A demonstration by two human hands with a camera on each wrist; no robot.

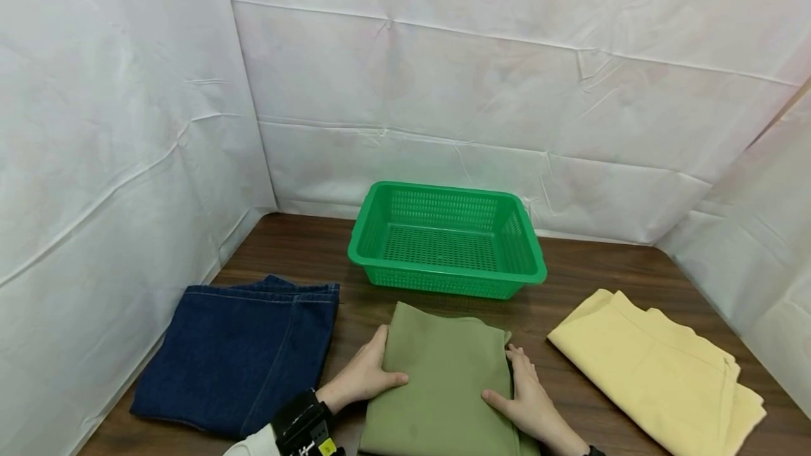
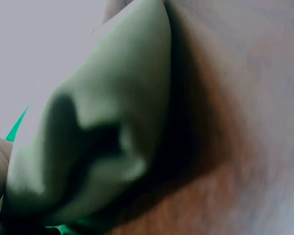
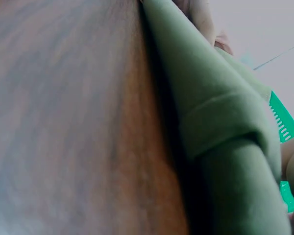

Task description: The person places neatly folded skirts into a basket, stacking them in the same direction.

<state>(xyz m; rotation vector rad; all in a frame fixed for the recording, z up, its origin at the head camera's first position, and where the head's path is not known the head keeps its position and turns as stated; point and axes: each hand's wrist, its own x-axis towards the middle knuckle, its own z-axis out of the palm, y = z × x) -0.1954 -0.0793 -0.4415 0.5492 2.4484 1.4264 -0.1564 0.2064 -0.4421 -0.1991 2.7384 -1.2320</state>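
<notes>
The olive-green cloth (image 1: 443,371), a folded piece of smooth, matt fabric, lies at the lower centre of the head frame, its lower end reaching the bottom edge. Its long axis runs up the picture towards the basket, and its upper left corner makes a blunt point upward, the top edge sloping down to the right. The upper face is flat and nearly uncreased; stacked layers show along the right edge. The left wrist view catches a soft, puffed fold with a dark hollow, and the right wrist view a thick rounded fold with a band overlapping it.

The left hand (image 1: 364,375) rests at the left edge, thumb on top; its fingertips are hidden, so I cannot tell whether they curl under. The right hand (image 1: 526,393) touches the right edge, fingers nearly straight and slightly spread, thumb laid on the fabric.

Just above stands a green plastic basket (image 1: 443,270), rectangular, with perforated walls. Folded dark blue denim (image 1: 234,357) lies lower left, pale yellow cloth (image 1: 652,371) lower right, all on a dark wood-grained table (image 1: 570,266). Creased white sheeting (image 1: 475,83) hangs behind.
</notes>
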